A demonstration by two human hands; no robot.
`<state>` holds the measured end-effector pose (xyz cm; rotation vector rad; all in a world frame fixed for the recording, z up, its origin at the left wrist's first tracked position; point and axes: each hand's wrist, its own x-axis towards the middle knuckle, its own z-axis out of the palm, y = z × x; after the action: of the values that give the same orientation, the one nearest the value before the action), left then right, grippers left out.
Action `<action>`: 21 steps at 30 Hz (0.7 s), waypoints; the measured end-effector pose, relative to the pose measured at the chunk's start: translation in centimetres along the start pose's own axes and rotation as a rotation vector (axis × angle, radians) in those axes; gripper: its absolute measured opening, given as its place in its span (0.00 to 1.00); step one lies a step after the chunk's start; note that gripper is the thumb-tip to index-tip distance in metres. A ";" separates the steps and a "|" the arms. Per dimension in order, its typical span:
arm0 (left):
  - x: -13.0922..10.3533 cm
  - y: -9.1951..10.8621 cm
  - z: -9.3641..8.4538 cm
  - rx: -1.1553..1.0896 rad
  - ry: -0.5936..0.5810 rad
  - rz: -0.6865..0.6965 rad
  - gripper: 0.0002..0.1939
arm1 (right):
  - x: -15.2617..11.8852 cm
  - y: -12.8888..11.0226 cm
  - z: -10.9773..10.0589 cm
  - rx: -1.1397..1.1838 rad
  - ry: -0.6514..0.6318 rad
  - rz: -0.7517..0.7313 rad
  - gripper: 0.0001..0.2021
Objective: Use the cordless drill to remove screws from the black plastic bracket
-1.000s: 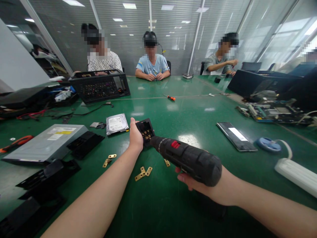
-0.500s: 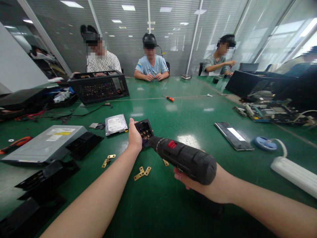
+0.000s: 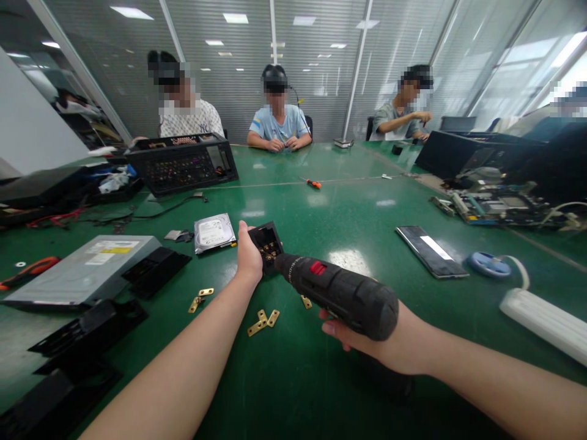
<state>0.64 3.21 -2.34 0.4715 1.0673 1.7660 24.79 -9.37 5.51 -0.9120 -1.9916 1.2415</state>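
Observation:
My left hand [image 3: 250,253] is closed on a small black box [image 3: 269,235] that is tilted toward me, with brass-coloured parts inside it. My right hand [image 3: 367,342] grips a black power drill [image 3: 342,293] with a red switch on top. The drill's front end points left and meets the lower right edge of the box; its tip is hidden there. Small brass plates lie on the green table [image 3: 293,379] below the box, in one group [image 3: 263,322] and another [image 3: 200,299] farther left. A silver hard drive [image 3: 214,233] rests left of my left hand.
On the left lie a silver optical drive [image 3: 92,269], black brackets [image 3: 92,330] and an orange screwdriver [image 3: 34,269]. A phone [image 3: 431,250], a blue round object [image 3: 489,264] and a white power strip [image 3: 545,324] are right. Three people sit across, near computer cases [image 3: 183,165].
The view has shifted very slightly. Both hands, the box and the drill keep nearly the same positions. Across the table at the right, a person's raised hand has moved a little.

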 end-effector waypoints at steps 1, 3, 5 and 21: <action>0.0 0.0 0.0 0.008 -0.002 0.001 0.25 | 0.0 0.1 0.1 0.005 0.006 0.002 0.10; -0.1 0.0 -0.1 0.034 -0.024 0.005 0.25 | 0.0 0.1 0.1 0.009 0.004 0.017 0.11; -0.1 0.0 -0.3 0.066 -0.063 0.020 0.25 | 0.0 -0.1 0.2 0.019 -0.003 0.039 0.11; 0.1 -0.1 -1.1 0.091 -0.098 0.067 0.29 | 0.1 0.4 0.3 0.067 0.014 0.065 0.11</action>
<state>-0.12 2.87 -3.03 0.6504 1.0765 1.7398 24.62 -9.31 5.07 -0.9572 -1.9113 1.3254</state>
